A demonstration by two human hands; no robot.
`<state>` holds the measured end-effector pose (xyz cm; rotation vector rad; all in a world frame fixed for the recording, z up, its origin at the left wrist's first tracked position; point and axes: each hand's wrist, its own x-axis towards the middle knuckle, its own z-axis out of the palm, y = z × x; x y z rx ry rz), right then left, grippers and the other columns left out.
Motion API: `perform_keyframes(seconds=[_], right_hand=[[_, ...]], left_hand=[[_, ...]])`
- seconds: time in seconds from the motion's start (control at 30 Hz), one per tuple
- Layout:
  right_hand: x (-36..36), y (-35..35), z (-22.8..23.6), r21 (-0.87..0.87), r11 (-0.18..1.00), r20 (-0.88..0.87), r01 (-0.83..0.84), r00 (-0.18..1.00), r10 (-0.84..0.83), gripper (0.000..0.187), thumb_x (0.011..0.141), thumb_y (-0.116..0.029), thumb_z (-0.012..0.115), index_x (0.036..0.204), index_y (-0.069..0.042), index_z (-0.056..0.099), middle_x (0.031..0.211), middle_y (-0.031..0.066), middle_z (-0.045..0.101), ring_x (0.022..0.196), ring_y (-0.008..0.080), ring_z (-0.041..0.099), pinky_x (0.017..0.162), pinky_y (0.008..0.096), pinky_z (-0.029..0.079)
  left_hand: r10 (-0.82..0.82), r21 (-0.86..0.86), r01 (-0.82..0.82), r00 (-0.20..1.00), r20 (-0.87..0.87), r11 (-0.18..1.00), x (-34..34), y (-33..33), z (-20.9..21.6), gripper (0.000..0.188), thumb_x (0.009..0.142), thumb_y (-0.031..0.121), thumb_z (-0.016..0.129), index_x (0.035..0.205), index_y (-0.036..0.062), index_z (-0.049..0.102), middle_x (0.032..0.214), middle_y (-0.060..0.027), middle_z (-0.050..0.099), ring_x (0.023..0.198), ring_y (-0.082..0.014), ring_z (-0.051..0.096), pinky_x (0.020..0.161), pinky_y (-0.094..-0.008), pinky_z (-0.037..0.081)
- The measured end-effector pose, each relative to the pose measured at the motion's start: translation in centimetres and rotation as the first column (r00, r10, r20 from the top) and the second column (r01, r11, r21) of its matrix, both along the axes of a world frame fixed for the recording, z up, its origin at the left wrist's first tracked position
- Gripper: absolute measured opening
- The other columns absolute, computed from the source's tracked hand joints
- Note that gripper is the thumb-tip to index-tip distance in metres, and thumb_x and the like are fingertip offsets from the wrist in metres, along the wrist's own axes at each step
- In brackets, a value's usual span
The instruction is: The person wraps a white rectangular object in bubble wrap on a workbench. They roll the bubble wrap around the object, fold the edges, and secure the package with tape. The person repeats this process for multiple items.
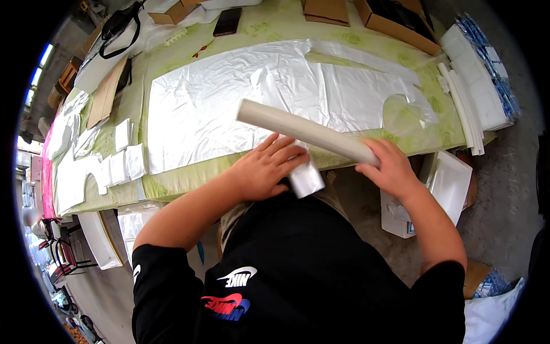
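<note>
A long beige tube (303,131) slants over the near edge of the table, in front of a spread sheet of thin, shiny white plastic film (229,97). My right hand (389,166) is closed around the tube's lower right end. To the left of it, my left hand (266,169) is at the table edge, fingers stretched and thumb apart. A small folded white plastic piece (307,179), slightly blurred, sits at those fingertips, partly covered by them. The film has a rounded cutout at its right end and a long slit toward the far side.
Folded white pieces (118,166) lie on the table's left. A phone (227,22) and an open cardboard box (395,23) are at the far side. White rolls (463,109) lean at the right edge. A white bin (450,183) stands below the table at right.
</note>
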<state>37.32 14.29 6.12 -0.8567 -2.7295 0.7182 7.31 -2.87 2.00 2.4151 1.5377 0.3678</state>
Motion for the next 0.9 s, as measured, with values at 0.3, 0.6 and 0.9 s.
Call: perform_keyframes(seconds=[0.3, 0.6, 0.9], right_hand=[[-7.1, 6.3, -3.1, 0.308, 0.949, 0.108, 0.065, 0.989, -0.103, 0.055, 0.086, -0.033, 0.076, 0.136, -0.012, 0.063, 0.109, 0.0147, 0.064, 0.106, 0.037, 0.059, 0.094, 0.0454, 0.049], [-5.5, 5.8, -2.3, 0.254, 0.956, 0.106, -0.145, 0.987, 0.122, 0.055, 0.088, -0.04, 0.073, 0.137, -0.017, 0.064, 0.11, 0.0128, 0.064, 0.105, 0.0345, 0.059, 0.095, 0.0438, 0.05], [-7.6, 8.7, -4.8, 0.591, 0.806, -0.034, 0.039, 0.999, -0.023, 0.057, 0.087, -0.035, 0.074, 0.14, -0.017, 0.062, 0.13, 0.0102, 0.061, 0.126, 0.0353, 0.052, 0.111, 0.0501, 0.041]], left_hand=[[-0.024, 0.063, 0.025, 1.0, -0.012, 0.998, 0.0, -1.8, -1.2, 0.064, 0.087, 0.009, 0.065, 0.148, 0.0216, 0.056, 0.151, -0.007, 0.049, 0.152, -0.0338, 0.035, 0.128, -0.0536, 0.025], [0.09, 0.085, -0.085, 0.994, -0.056, 0.993, 0.5, -2.1, -2.1, 0.072, 0.088, 0.01, 0.06, 0.158, 0.0207, 0.044, 0.167, -0.008, 0.036, 0.157, -0.0328, 0.027, 0.13, -0.051, 0.019], [0.254, 0.144, -0.24, 0.963, -0.093, 0.96, 1.2, -2.2, -1.7, 0.08, 0.081, 0.007, 0.062, 0.159, 0.0139, 0.042, 0.167, -0.0094, 0.037, 0.157, -0.0332, 0.028, 0.128, -0.0557, 0.018]])
